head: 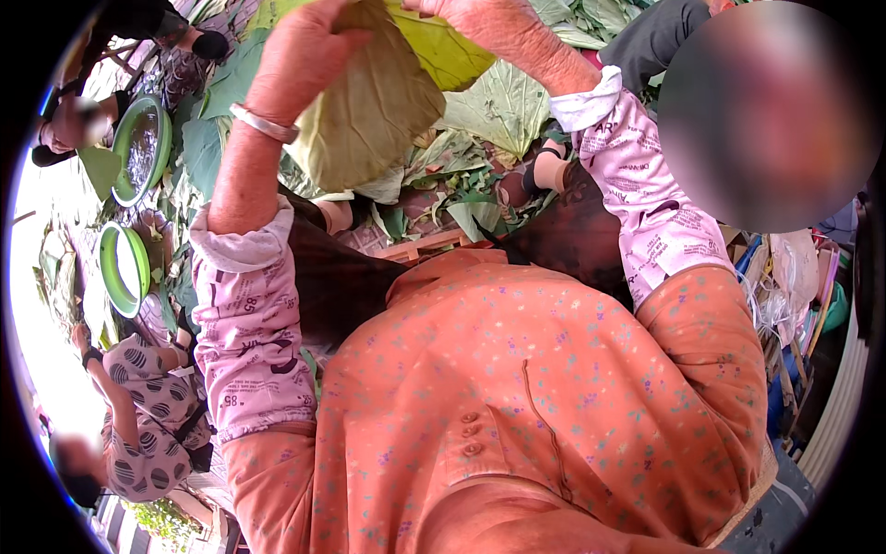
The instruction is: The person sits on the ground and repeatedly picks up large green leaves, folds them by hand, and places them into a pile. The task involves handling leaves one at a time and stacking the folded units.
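Both my arms reach forward, and the frame's top edge cuts off part of each hand. My left hand (304, 52), above a pale bracelet, grips a large dull olive lotus leaf (370, 111) that hangs down in front of me. My right hand (484, 24) holds the edge of a yellow-green lotus leaf (450, 55), which lies partly behind the olive one. Whether the two are separate leaves or sides of one folded leaf, I cannot tell. Below them, a pale green lotus leaf (502, 107) is spread on the ground among leaf scraps (450, 159).
Two green-rimmed round tubs (163, 138) (143, 270) stand at left among scattered leaves. A person in a patterned outfit (149, 408) sits lower left; others are at upper left and upper right. An orange slatted crate (429, 244) lies before my lap. Mixed clutter (796, 284) fills the right.
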A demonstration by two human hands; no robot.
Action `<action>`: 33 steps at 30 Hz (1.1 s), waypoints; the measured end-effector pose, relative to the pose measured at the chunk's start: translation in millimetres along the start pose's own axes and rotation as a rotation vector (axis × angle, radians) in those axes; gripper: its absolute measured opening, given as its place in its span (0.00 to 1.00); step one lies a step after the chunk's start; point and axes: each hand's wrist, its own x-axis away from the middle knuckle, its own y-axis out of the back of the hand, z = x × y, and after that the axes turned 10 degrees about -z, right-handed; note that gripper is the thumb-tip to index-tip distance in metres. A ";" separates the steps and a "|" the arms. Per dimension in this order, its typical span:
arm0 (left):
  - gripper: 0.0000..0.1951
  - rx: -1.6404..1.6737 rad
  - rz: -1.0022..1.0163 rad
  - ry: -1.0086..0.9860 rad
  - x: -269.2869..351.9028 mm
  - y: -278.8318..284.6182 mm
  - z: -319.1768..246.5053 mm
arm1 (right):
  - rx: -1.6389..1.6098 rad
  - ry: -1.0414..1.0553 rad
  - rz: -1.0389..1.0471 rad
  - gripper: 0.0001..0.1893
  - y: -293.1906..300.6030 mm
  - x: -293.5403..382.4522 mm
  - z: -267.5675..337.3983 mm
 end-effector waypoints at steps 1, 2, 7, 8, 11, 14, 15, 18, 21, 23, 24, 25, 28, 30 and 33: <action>0.08 0.036 -0.050 -0.041 -1.8 9.5 -26.9 | 0.036 -0.033 -0.021 0.07 5.5 -0.2 -4.2; 0.14 -0.088 -0.054 -0.016 -12.9 32.5 -7.8 | 0.051 0.074 -0.069 0.07 14.6 -6.9 -24.4; 0.23 -0.421 -0.205 0.165 -24.4 126.9 37.5 | 0.336 -0.444 -0.164 0.15 87.9 22.9 -154.6; 0.26 -0.571 -0.206 0.180 -25.3 152.7 59.0 | 0.373 -0.629 -0.169 0.17 102.8 38.4 -188.1; 0.33 -1.090 -0.378 0.221 -25.8 200.1 107.1 | 0.232 -1.174 -0.332 0.22 123.4 105.0 -268.2; 0.33 -0.621 -0.446 0.319 -31.3 210.8 127.5 | 0.209 -1.477 -0.391 0.28 117.2 174.2 -342.9; 0.32 -0.611 -0.399 0.293 -38.6 195.1 128.3 | 0.106 -1.564 -0.343 0.31 120.0 204.5 -370.7; 0.29 -0.682 -0.365 0.269 -26.3 150.4 66.8 | 0.127 -1.595 -0.299 0.33 78.2 214.9 -358.6; 0.24 -0.648 -0.270 0.220 -35.7 119.1 51.2 | 0.010 -1.574 -0.477 0.34 72.8 239.1 -373.6; 0.22 -0.588 -0.240 0.175 -42.3 105.3 48.2 | 0.217 -1.518 -0.718 0.22 68.7 235.1 -385.9; 0.20 -0.574 -0.246 0.177 -37.5 103.8 45.2 | 0.084 -1.381 -0.823 0.17 59.8 219.3 -369.8; 0.19 -0.558 -0.255 0.178 -32.4 103.9 39.3 | -0.048 -1.237 -0.919 0.13 47.6 196.7 -345.1; 0.17 -0.505 -0.256 0.108 -36.8 90.6 27.2 | -0.044 -0.900 -0.878 0.11 40.1 158.9 -330.8; 0.17 -0.458 -0.250 0.075 -36.5 88.7 26.5 | 0.163 -0.606 -0.715 0.12 23.0 115.9 -294.3; 0.15 -0.360 -0.293 0.014 -35.1 74.0 12.8 | 0.207 -0.308 -0.531 0.10 -14.3 60.8 -223.5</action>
